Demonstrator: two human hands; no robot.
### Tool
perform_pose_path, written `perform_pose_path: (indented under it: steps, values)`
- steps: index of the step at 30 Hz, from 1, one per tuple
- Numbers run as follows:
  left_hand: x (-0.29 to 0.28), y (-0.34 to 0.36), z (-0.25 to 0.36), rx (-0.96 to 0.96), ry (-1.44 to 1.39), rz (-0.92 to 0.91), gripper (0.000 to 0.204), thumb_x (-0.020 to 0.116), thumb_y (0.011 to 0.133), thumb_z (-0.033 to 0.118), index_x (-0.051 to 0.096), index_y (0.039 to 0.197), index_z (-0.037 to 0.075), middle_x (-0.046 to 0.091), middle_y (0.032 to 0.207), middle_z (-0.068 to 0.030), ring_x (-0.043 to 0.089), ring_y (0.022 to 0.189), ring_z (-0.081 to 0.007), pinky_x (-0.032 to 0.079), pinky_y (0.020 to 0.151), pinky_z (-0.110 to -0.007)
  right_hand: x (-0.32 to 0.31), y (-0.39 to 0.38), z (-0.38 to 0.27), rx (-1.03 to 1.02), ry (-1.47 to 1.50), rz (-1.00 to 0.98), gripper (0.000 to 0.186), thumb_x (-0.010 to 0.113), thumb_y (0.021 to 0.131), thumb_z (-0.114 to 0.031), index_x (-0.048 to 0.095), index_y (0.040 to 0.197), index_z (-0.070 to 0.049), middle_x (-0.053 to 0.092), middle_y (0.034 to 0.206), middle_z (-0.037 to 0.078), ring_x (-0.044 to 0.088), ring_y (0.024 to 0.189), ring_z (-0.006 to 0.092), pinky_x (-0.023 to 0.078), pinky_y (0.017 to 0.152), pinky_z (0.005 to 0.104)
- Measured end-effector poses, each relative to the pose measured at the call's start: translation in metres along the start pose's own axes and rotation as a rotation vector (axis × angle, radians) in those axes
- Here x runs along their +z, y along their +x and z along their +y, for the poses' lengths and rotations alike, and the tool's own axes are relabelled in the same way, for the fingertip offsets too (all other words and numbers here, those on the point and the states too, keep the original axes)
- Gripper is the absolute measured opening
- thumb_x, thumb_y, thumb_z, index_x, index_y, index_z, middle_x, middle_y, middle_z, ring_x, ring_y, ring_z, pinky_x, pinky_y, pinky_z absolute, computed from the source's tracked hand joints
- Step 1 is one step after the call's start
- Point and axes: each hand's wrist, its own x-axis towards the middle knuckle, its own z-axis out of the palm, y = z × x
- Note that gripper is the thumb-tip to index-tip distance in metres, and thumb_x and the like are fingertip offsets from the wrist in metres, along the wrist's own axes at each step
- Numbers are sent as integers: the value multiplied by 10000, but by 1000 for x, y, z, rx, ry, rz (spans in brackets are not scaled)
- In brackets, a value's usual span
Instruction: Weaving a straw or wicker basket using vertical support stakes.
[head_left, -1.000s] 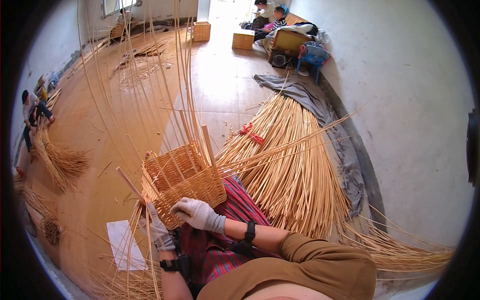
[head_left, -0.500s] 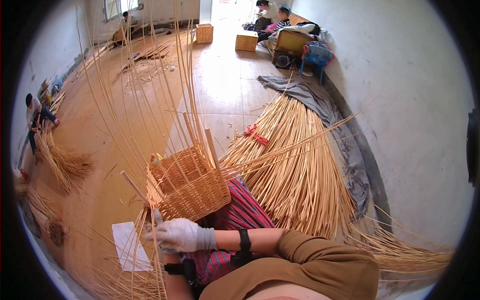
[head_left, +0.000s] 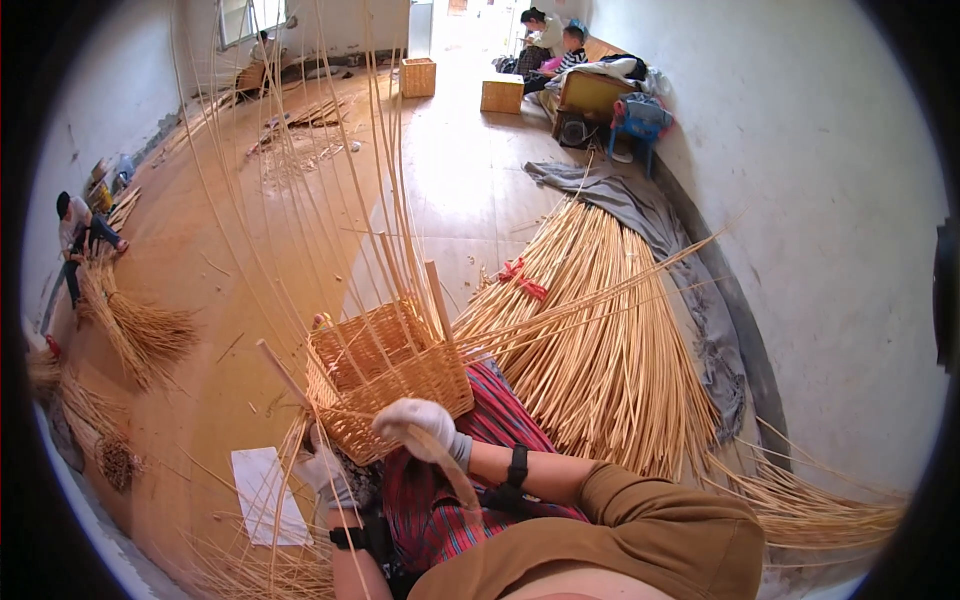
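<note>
A half-woven wicker basket [head_left: 362, 422] tilts across my lap, with long upright stakes rising from its walls and thick sticks at its corners. At its near left corner my left hand [head_left: 326, 472], in a pale glove, is closed around the weaving canes. My right hand [head_left: 418, 422], gloved too, is closed on a cane strand [head_left: 462, 490] in front of the basket's near wall. That strand arcs down toward my lap and is smeared by motion. A striped red and blue cloth [head_left: 490, 405] covers my legs under the basket.
A big bundle of canes [head_left: 600, 340] with a red tie lies to the right, by a grey cloth [head_left: 640, 205]. A white sheet [head_left: 268, 495] lies at left. Loose canes [head_left: 810, 505] spread at lower right. Several people sit farther off, near two finished baskets [head_left: 502, 94].
My right hand has moved right, away from the left hand, drawing a cane strand along the basket's near wall. My left hand stays at the corner. The whole view has shifted slightly.
</note>
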Motion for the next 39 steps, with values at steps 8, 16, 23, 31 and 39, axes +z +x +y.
perform_pose_path:
  steps: [8, 16, 23, 31, 39]
  values:
    - [16, 52, 21, 27, 14, 15, 349, 658, 1016, 349, 662, 1102, 10, 694, 950, -111, 633, 795, -197, 552, 661, -364, 1, 18, 34, 746, 611, 221, 193, 635, 1041, -230, 704, 1081, -54, 679, 790, 11, 613, 673, 83, 512, 625, 235]
    - [-29, 29, -2, -25, 49, 85, 341, 651, 1021, 349, 674, 1076, 13, 697, 940, -110, 630, 788, -194, 552, 659, -368, 9, 19, 45, 847, 627, 274, 164, 660, 1023, -210, 693, 1058, -54, 676, 763, 21, 609, 623, 96, 494, 547, 252]
    - [-101, 3, -74, 56, 647, 406, 401, 564, 1051, 372, 694, 1021, -7, 697, 856, -146, 613, 706, -276, 525, 711, -421, 4, 35, 38, 852, 484, 115, 280, 606, 1052, -328, 696, 1086, -65, 670, 698, 31, 628, 545, 113, 493, 475, 252]
    - [-31, -32, 42, 536, 753, -15, 288, 794, 849, 211, 690, 1088, 89, 687, 1004, -132, 664, 764, -323, 551, 699, -407, -1, 21, 50, 879, 460, 157, 296, 657, 1025, -328, 705, 1074, -40, 687, 719, 37, 642, 558, 111, 476, 467, 236]
    - [4, -19, 40, 327, 1296, -77, 1006, 838, 774, 262, 288, 1612, 338, 344, 1570, -271, 702, 803, -332, 603, 682, -415, 16, 34, 39, 624, 238, 148, 195, 703, 973, -191, 708, 1103, -45, 745, 994, 105, 719, 871, 186, 563, 806, 276]
